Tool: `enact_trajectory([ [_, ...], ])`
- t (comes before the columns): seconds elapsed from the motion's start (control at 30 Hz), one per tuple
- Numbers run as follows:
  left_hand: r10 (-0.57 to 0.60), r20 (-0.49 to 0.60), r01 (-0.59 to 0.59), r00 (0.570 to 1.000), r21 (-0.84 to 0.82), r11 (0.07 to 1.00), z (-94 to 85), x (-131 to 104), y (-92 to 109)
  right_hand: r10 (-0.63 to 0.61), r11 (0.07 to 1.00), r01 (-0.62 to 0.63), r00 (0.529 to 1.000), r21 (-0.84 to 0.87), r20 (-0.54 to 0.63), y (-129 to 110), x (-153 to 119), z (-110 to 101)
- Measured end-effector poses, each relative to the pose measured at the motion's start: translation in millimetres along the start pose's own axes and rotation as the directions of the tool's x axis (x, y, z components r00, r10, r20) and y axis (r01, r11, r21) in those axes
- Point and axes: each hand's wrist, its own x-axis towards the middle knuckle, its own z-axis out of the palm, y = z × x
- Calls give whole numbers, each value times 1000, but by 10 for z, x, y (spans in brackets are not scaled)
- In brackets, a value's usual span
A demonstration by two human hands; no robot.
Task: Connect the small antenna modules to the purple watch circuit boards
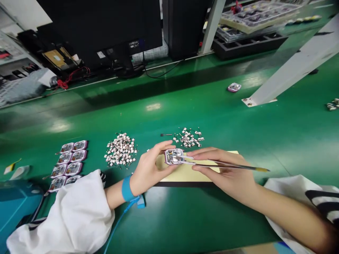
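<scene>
At the centre of the frame, the left hand (145, 173) is pinching a small square open housing (173, 156), fingers at its far edge and thumb at the near one, as I am watching from a distance through the head camera. The right hand (231, 173) is holding tweezers (212, 164) between thumb and fingers, the tips reaching the open face; whether they are gripping a part, I cannot tell. I am judging the housing light and stiff, its smooth shell perhaps slippery and its bare circuitry fragile, with the outer rim offering the safest hold. Below, a pale yellow pad (188, 173) is lying on a glossy green tabletop (180, 218). Piles of small parts are sitting left of centre (120, 150) and just above it (189, 138); similar housings (72, 168) are lining up at lower left. A dark monitor (106, 31) is filling the upper left, a white post (293, 67) is slanting at right, and trays (254, 21) are stacking up at upper right.
</scene>
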Motion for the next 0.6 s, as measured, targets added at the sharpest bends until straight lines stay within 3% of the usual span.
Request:
enact_trajectory([
  [0.07, 11, -54, -12, 998, -15, 1000, 67, -51, -70, 30, 999, -30, 999, -12, 42, 20, -2, 16],
  [0.17, 83, -96, -74, 992, 93, 993, 82, -49, -97, 62, 997, -60, 997, -41, 53, 40, -1, 40],
  [0.33, 165, -33, -158, 986, 152, 976, 34, -31, -38, 138, 989, -136, 990, -53, 38, 29, -5, 44],
  [0.43, 225, -17, -223, 974, 96, 970, 26, -33, -47, 12, 998, -2, 990, -69, 143, -8, -5, -8],
  [0.53, 257, -5, -255, 967, 73, 964, 26, -38, -68, -195, 966, 238, 928, -103, 318, -76, 8, -50],
  [0.6, 270, -12, -269, 963, 61, 961, 22, -41, -70, -204, 963, 247, 930, -108, 306, -116, 14, -38],
])
